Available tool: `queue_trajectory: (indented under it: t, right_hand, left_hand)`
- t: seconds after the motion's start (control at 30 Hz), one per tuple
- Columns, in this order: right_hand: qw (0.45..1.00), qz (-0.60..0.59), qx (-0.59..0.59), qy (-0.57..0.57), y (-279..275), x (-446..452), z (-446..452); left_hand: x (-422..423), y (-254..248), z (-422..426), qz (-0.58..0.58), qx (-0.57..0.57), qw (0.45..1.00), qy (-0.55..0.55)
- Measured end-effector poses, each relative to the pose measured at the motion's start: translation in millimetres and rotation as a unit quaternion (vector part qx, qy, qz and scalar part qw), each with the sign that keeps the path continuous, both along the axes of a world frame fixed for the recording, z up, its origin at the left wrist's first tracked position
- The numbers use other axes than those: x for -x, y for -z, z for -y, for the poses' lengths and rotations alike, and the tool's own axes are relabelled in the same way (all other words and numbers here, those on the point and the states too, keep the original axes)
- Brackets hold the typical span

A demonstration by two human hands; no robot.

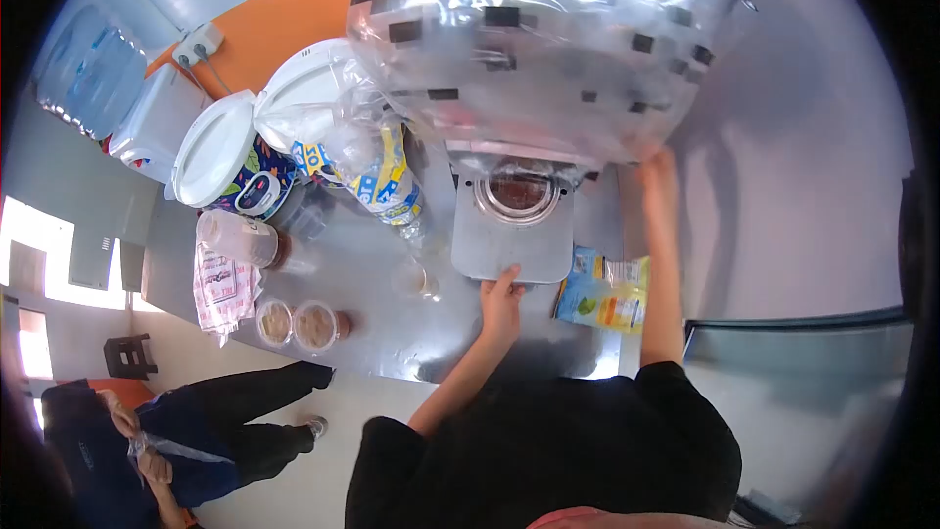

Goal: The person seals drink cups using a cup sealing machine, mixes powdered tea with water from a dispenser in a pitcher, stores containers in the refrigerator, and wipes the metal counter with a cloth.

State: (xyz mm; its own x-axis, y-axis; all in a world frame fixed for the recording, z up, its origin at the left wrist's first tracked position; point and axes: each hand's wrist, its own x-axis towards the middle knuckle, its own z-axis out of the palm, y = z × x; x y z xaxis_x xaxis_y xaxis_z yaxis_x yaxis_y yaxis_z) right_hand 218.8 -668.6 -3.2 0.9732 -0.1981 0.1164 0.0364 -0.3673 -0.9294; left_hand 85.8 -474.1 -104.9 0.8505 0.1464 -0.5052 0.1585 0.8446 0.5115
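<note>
A cup sealing machine with a big shiny plastic cover (548, 49) patterned with dark squares stands in front of me. Its grey sliding tray (509, 250) sticks out toward me. A cup (517, 196) with brown contents sits in the tray's round opening, partly under the machine. My left hand (501, 306) grips the tray's front edge, thumb on top. Raised along the machine's right side, my right hand (654, 162) is blurred at the cover's lower edge; its fingers and anything in them are hard to make out. A blue and yellow pouch (602, 289) lies right of the tray.
Two lidded cups (299, 323), a plastic jug (235, 238) and a pink-printed packet (225, 284) stand at the left. Behind are white-lidded containers (212, 149) and a blue-yellow plastic bag (382, 181). A small clear cup (423, 282) is mid-table. Another person (186, 441) stands lower left.
</note>
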Motion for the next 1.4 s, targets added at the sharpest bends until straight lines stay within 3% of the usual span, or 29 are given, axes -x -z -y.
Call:
queue_trajectory:
  t: [0.03,0.1,0.17,0.23,0.33,0.43,0.47,0.5,0.57,0.67,0.77,0.83,0.9,0.97,1.0,1.03,1.07,1.2,1.27,1.3,1.37,1.4]
  right_hand:
    - [0.998,-0.006,-0.057,-0.010,53.4,4.0,1.2]
    - [0.994,0.070,0.055,-0.055,80.2,33.4,-29.0]
    - [0.954,0.155,0.218,-0.134,55.2,55.7,-61.9]
    - [0.944,0.179,0.238,-0.140,33.2,60.3,-88.3]
    - [0.921,0.199,0.308,-0.134,24.1,53.0,-102.2]
    - [0.913,0.156,0.337,-0.168,11.8,41.1,-114.0]
    - [0.912,0.129,0.337,-0.192,8.3,38.3,-116.7]
    - [0.905,0.126,0.357,-0.197,7.6,37.6,-120.9]
    - [0.885,0.123,0.398,-0.209,6.1,39.7,-129.4]
    - [0.890,0.138,0.390,-0.189,-3.0,42.1,-137.8]
    - [0.909,0.186,0.325,-0.180,-5.9,44.8,-133.8]
    - [0.960,0.051,0.164,-0.223,2.4,44.8,-127.3]
    - [0.949,0.224,0.179,-0.130,13.1,52.7,-124.6]
    - [0.963,0.235,0.085,-0.101,12.9,61.1,-113.6]
    - [0.959,0.135,-0.201,-0.147,2.4,67.9,-108.4]
    - [0.866,0.018,-0.467,-0.176,-12.9,77.4,-102.9]
    - [0.694,-0.105,-0.688,-0.185,-17.5,86.7,-100.0]
    - [0.388,-0.400,-0.812,-0.174,2.6,128.6,-89.7]
    - [0.654,-0.317,-0.620,-0.296,3.7,147.6,-105.5]
    - [0.757,-0.258,-0.492,-0.344,3.6,159.9,-116.7]
    - [0.653,-0.427,-0.528,-0.335,24.3,174.8,-147.2]
    - [0.675,-0.430,-0.494,-0.340,38.6,183.9,-162.9]
  left_hand:
    - [13.4,-2.3,-1.2,0.000,0.005,1.000,0.009]
    - [22.9,17.0,-1.9,0.029,0.018,0.999,-0.006]
    - [33.9,28.4,-2.5,0.089,0.054,0.994,-0.014]
    - [41.7,33.0,-11.9,0.185,0.112,0.976,-0.010]
    - [32.1,54.0,-22.3,0.236,0.213,0.946,0.056]
    - [-4.3,35.7,-18.8,0.154,0.131,0.979,0.010]
    - [-17.5,55.3,-22.3,0.203,-0.037,0.976,0.064]
    - [-35.2,92.4,-28.1,0.247,-0.203,0.941,0.114]
    - [-51.3,98.0,-28.6,0.283,-0.319,0.890,0.161]
    - [-63.6,78.6,-22.4,0.283,-0.191,0.928,0.149]
    - [-38.3,63.1,-27.3,0.293,-0.155,0.936,0.119]
    - [-17.4,50.3,-30.4,0.291,-0.318,0.898,0.086]
    - [-7.1,51.6,-32.3,0.265,0.051,0.962,0.046]
    - [13.4,65.5,-40.6,0.164,0.239,0.951,0.107]
    - [26.6,60.6,-45.3,0.156,0.213,0.953,0.146]
    - [46.5,48.0,-54.8,0.146,0.185,0.953,0.188]
    - [65.1,40.0,-65.7,0.133,0.158,0.951,0.229]
    - [134.1,41.8,-92.6,0.126,0.114,0.964,0.205]
    - [156.4,42.9,-104.1,0.097,0.107,0.976,0.163]
    - [163.9,39.2,-109.5,0.099,0.109,0.980,0.131]
    - [174.8,25.7,-119.8,0.104,0.112,0.986,0.074]
    - [176.7,17.9,-123.6,0.102,0.108,0.988,0.037]
